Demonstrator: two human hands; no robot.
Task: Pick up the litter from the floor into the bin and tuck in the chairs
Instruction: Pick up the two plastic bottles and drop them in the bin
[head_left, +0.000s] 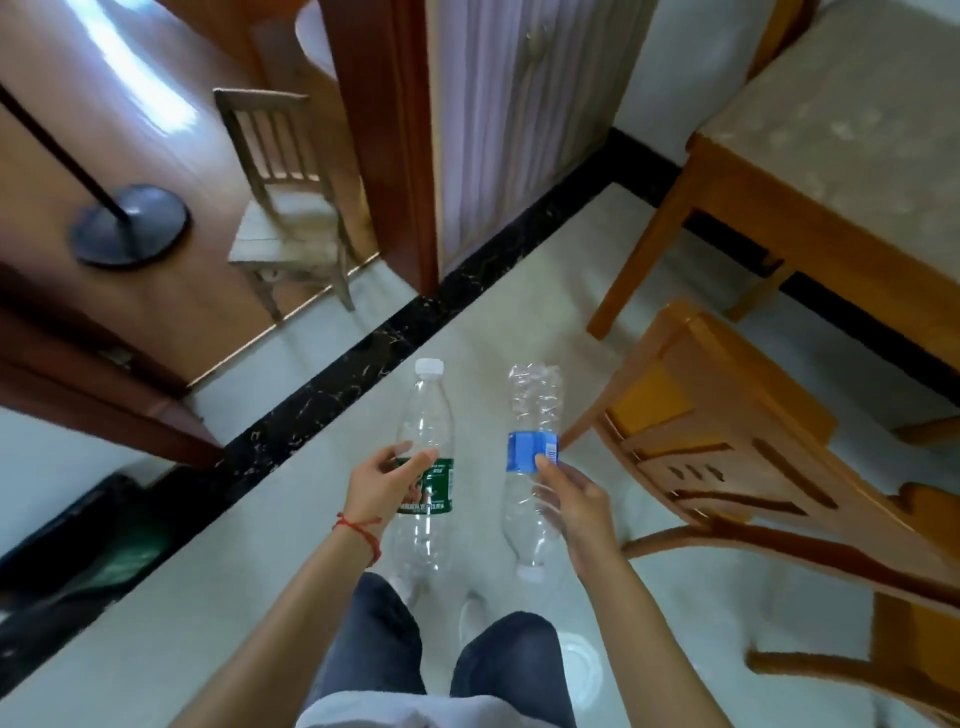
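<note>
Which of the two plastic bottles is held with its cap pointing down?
The blue-label bottle in the right hand; its white cap points down. The green-label bottle in the left hand has its cap up.

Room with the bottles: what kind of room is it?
Probably a dining room at home: a wooden table, a wooden chair pulled out, and a tiled floor.

Red wrist string (357, 527), dark jeans (384, 639)

Ahead of you the pale tiled floor (493, 291) lies open. A wooden chair (727, 457) crowds your right, the table (831, 171) beyond it; a door frame (384, 135) stands ahead-left.
</note>
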